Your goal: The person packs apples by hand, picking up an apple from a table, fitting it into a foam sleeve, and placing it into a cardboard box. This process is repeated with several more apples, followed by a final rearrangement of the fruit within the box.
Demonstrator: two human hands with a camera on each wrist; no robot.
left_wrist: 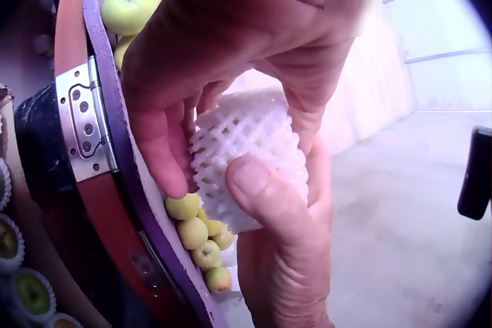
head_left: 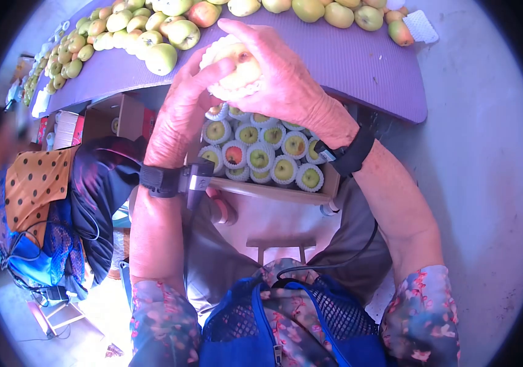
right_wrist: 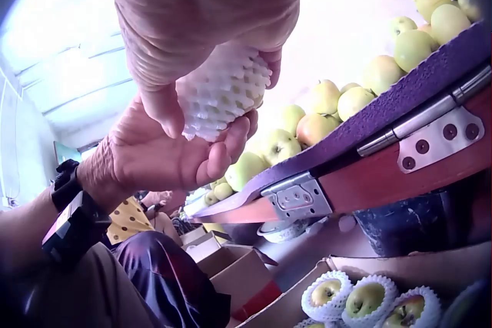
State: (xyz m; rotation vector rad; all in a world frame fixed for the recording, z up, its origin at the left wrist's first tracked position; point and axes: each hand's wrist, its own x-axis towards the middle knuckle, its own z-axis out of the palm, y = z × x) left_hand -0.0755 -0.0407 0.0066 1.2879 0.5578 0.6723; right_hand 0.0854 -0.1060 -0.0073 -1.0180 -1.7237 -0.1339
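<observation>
Netted apple (head_left: 244,74) between both hands (head_left: 286,79), near purple table edge (head_left: 390,105)

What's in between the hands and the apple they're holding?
Just a white foam net. It wraps the sides of the apple, so the left hand and right hand hold it through foam. Nothing else visible gets in between.

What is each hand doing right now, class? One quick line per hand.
Left hand: closed, holding the foam-netted apple.
Right hand: closed, holding the same apple from the other side.
</observation>
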